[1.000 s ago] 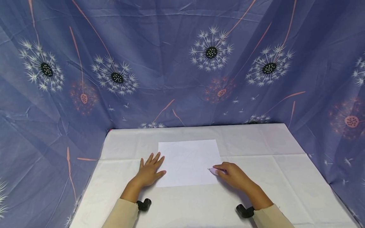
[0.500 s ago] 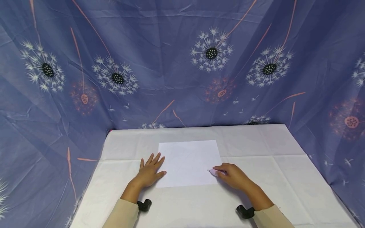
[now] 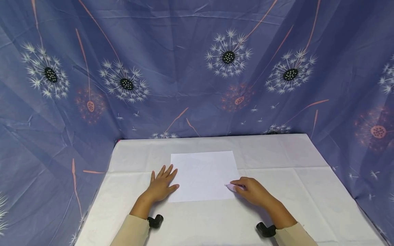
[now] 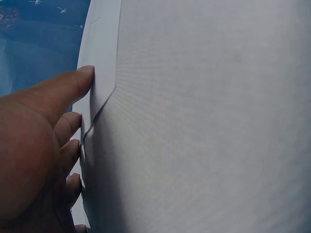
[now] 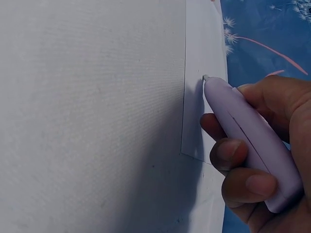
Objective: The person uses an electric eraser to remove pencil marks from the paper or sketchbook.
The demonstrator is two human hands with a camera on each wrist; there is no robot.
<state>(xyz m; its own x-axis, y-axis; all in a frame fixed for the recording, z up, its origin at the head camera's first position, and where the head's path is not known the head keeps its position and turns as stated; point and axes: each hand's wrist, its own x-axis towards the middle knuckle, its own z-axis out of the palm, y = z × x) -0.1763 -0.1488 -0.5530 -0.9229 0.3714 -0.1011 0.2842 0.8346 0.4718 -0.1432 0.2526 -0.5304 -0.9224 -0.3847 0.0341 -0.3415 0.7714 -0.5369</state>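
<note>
A blank-looking white sheet of paper (image 3: 201, 176) lies on the white-covered table. My left hand (image 3: 158, 188) rests with fingers spread at the sheet's left edge, the thumb and some fingertips on the paper. In the left wrist view the thumb (image 4: 73, 87) reaches over the sheet's edge. My right hand (image 3: 253, 191) grips a chunky lavender pen-like tool (image 5: 252, 141) with a seam along its side. Its small metallic tip (image 5: 205, 77) points down at the paper near the sheet's right edge. Curled fingertips (image 5: 228, 151) wrap the tool's body from below.
A creased white cloth (image 3: 277, 150) covers the table. Behind and beside it hangs a blue curtain (image 3: 172, 68) with dandelion prints. Black wrist mounts (image 3: 155, 221) sit on both wrists, below beige sleeves (image 3: 130, 232).
My right hand and the lavender tool have shifted very slightly toward me and to the right. The left hand and the paper have stayed put.
</note>
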